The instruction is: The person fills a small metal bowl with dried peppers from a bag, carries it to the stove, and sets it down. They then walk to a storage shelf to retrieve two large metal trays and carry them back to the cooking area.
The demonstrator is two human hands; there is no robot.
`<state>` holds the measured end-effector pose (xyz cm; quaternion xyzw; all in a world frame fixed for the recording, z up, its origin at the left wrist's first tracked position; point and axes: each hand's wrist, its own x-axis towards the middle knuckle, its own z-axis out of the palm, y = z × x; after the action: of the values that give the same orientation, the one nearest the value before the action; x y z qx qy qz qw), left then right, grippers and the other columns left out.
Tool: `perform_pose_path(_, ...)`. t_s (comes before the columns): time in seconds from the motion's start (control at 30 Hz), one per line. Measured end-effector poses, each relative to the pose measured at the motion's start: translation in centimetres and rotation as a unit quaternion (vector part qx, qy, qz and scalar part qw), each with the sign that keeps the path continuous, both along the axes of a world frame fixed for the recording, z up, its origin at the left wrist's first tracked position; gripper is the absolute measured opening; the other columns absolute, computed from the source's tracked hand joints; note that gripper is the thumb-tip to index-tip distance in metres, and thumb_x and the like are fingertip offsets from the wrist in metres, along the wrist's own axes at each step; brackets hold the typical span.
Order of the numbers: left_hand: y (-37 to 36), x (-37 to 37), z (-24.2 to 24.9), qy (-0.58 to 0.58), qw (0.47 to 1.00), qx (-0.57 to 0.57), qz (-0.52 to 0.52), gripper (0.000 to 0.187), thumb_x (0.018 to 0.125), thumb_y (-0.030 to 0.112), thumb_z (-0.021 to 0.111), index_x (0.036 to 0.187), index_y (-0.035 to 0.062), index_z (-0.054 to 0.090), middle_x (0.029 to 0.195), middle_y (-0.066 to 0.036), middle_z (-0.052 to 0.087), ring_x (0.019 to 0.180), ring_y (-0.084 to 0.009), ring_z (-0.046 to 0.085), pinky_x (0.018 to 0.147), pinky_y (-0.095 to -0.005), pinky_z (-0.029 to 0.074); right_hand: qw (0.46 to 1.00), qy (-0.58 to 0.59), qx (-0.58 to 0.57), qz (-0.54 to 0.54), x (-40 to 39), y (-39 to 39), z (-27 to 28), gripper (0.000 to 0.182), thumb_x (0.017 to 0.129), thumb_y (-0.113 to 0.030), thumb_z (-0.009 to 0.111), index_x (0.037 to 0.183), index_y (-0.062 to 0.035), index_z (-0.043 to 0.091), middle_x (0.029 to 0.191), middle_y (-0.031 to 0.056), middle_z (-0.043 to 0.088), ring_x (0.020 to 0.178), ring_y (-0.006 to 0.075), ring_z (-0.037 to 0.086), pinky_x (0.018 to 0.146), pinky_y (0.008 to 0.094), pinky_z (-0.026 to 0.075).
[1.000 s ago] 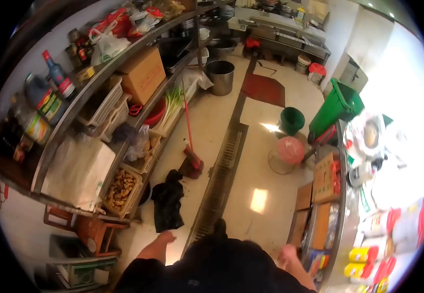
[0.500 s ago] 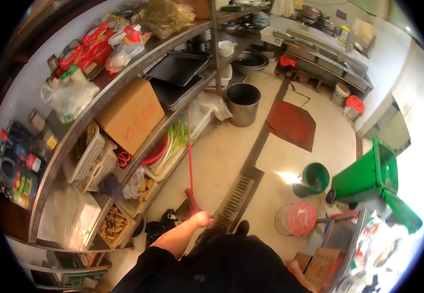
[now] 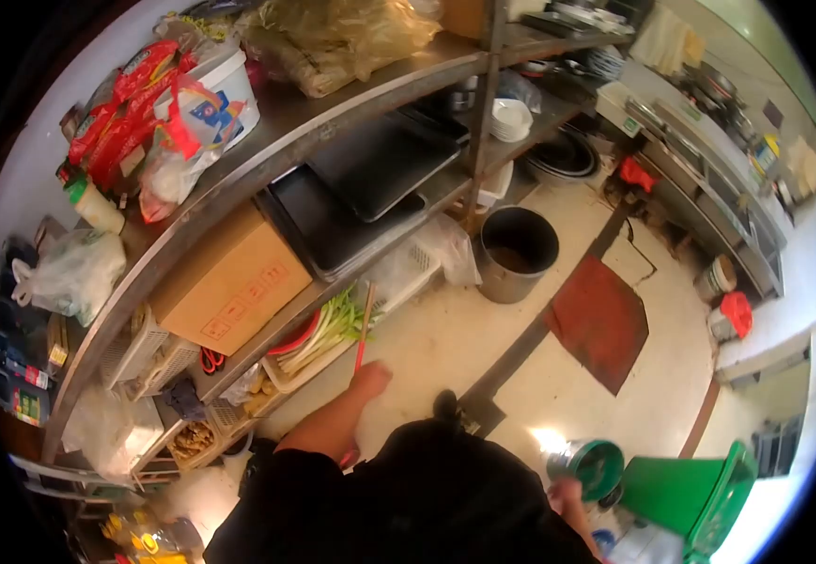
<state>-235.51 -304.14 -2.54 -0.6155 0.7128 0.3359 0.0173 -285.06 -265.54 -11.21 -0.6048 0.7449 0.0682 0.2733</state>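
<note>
My left hand is closed around a thin red stick, whose upper end points toward the green onions on the low shelf. A bit of red shows below my forearm, its shape mostly hidden. Low on the right, my right hand is beside the green bucket; its fingers are blurred, and I cannot make out whether it holds anything. Ahead on the floor are a tall metal pot and a dark red mat.
Metal shelving curves along the left, with a cardboard box, black trays and bags. A green bin stands at lower right. Sinks line the far right wall. A dark strip crosses the floor.
The view has shifted forward and turned, so the pot, mat and bin sit lower and farther right. My left hand is now higher in view, at the red stick; my right hand shows more.
</note>
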Motion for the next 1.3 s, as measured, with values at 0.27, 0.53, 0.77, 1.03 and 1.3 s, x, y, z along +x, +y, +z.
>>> perform_pose_path(0.27,-25.4,-1.7,-8.7,0.63,0.631,0.119,0.436,0.016,0.078,0.02,0.055,0.087,0.007,0.059,0.064,-0.008,0.057,0.061,-0.0198,0.056,0.055,-0.0334,0.048,0.994,-0.06,0.064,0.06,-6.2,-10.4,-1.0,0.006,0.071,-0.012,0.053,0.072,-0.0097,0.059,0.072,0.0122,0.059,0.07,0.0291,0.058,0.058,0.0399,0.046)
perform_pose_path(0.53,-30.3,-3.6,2.5,0.643,0.291,0.021,0.708,0.012,0.081,0.016,0.049,0.093,0.0111,0.049,0.091,-0.012,0.052,0.09,-0.0305,0.053,0.08,-0.0418,0.048,0.991,-0.122,-0.028,0.05,-21.7,-36.2,0.2,0.017,0.061,-0.02,0.063,0.071,-0.0072,0.057,0.06,0.0104,0.056,0.058,0.0241,0.058,0.05,0.0368,0.046)
perform_pose_path(0.77,-30.5,-1.9,9.4,0.662,0.322,-0.09,0.67,0.01,0.083,0.012,0.049,0.09,0.0053,0.049,0.081,-0.013,0.054,0.079,-0.0293,0.057,0.076,-0.043,0.053,0.938,-0.281,0.078,-0.187,-37.3,-56.3,-8.7,0.011,0.079,-0.012,0.047,0.074,-0.0065,0.054,0.058,0.0085,0.051,0.047,0.0189,0.052,0.039,0.0315,0.039)
perform_pose_path(1.03,-30.2,-2.4,6.1,0.652,0.293,-0.008,0.7,0.01,0.082,0.01,0.049,0.086,0.0023,0.052,0.082,-0.012,0.056,0.075,-0.0258,0.057,0.068,-0.0374,0.053,0.843,-0.399,0.1,-0.346,-27.1,-67.2,0.2,0.01,0.084,-0.013,0.043,0.081,-0.0057,0.05,0.061,0.0093,0.047,0.046,0.0192,0.048,0.039,0.029,0.037)
perform_pose_path(1.3,-31.7,-1.8,-0.8,0.557,0.283,0.01,0.781,0.018,0.085,0.03,0.046,0.093,0.0172,0.056,0.097,0.001,0.055,0.089,-0.0205,0.048,0.078,-0.0395,0.039,0.885,-0.324,0.202,-0.266,-20.1,-61.6,-0.9,0.018,0.085,-0.013,0.05,0.098,-0.0007,0.051,0.064,0.0155,0.052,0.046,0.0219,0.051,0.038,0.031,0.039)
